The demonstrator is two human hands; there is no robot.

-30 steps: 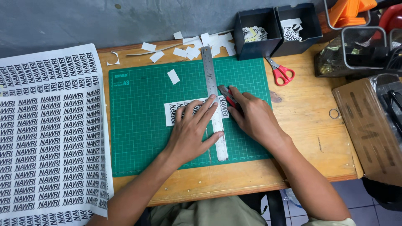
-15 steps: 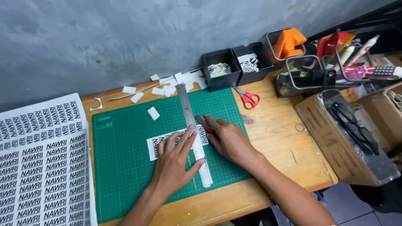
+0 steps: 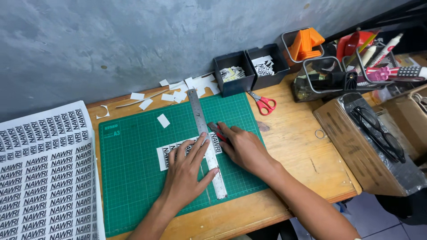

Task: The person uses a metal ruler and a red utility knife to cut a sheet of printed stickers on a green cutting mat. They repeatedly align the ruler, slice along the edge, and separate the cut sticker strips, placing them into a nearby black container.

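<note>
My left hand [image 3: 187,171] lies flat, fingers spread, pressing the steel ruler [image 3: 205,140] down across a printed sticker strip [image 3: 171,153] on the green cutting mat [image 3: 133,178]. Left grip wide, holding nothing, only bearing down. My right hand [image 3: 242,149] sits just right of the ruler, its grip closed around a small red-handled craft knife [image 3: 218,131], the tip at the ruler's edge where it crosses the strip.

Step in hand, as I judge it: slicing the strip along the ruler, with the cut at or near its start.

The next move calls for steady downward pressure on the ruler so it does not skid, the blade kept tight against the metal edge, and my left fingertips kept clear of that edge.

Around: a big sheet of uncut printed stickers [image 3: 44,178] lies at the left, overhanging the counter [image 3: 293,146]. Paper offcuts [image 3: 178,95] are scattered behind the mat. Red scissors [image 3: 263,103] lie beside two black bins [image 3: 249,66] with cut pieces inside.
</note>
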